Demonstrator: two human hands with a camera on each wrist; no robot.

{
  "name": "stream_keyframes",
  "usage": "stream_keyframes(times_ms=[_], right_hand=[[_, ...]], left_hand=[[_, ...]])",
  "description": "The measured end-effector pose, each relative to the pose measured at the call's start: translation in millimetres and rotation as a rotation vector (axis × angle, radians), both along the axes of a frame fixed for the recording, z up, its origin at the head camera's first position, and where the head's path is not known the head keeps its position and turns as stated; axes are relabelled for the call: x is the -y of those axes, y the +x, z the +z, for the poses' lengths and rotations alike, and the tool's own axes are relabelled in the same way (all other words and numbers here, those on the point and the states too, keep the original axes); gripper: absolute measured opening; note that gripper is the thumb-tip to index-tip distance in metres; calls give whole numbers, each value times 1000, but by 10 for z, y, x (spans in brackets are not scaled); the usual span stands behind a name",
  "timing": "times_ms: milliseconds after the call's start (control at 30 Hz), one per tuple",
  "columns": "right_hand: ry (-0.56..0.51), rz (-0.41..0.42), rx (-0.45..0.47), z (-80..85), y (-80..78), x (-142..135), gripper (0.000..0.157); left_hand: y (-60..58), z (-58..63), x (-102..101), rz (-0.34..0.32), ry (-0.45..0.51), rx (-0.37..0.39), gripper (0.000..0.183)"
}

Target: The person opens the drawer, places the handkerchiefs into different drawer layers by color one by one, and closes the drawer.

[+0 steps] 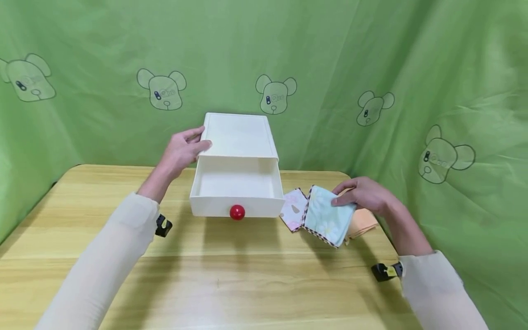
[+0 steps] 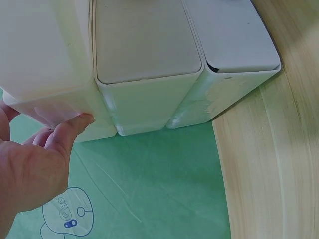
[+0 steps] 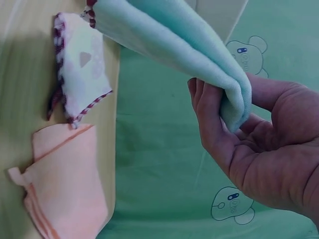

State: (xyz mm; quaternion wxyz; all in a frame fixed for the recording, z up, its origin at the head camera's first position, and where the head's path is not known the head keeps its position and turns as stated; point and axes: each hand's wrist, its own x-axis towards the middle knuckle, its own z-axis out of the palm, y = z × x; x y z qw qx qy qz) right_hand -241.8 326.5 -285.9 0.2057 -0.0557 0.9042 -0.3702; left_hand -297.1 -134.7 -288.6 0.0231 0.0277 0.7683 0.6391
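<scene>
A white drawer cabinet [image 1: 239,133] stands at the back of the table, its top drawer [image 1: 237,206] with a round red knob [image 1: 237,212] pulled out and bare inside. My left hand [image 1: 183,147] grips the cabinet's upper left edge, thumb on top; the left wrist view shows this hand [image 2: 42,159] beside the stacked drawers. To the right, my right hand [image 1: 365,195] pinches a folded mint-green towel [image 1: 327,215] with a checked border, raised above the table. In the right wrist view the towel [image 3: 174,45] bends between thumb and fingers.
A folded pale towel [image 1: 294,208] with a dark checked edge lies right of the cabinet. Near it is a folded peach towel [image 1: 362,222], partly hidden behind the mint-green one. Green curtain [image 1: 231,55] encloses the wooden table [image 1: 214,284] at the back and sides.
</scene>
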Motion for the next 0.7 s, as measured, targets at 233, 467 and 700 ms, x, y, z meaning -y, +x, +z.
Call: stream_keyframes(times_ms=[233,467,700], right_hand=[[7,3,-9,151,-42,75,55],[16,-5,-47,285,-84,204,55],[33,-21,-90,445,-125,322,54]], left_hand=[[-1,-12,1,2,8,4,68],[7,-2,-5,2,9,0,67],[3,-11,6,0,14,-4,68]])
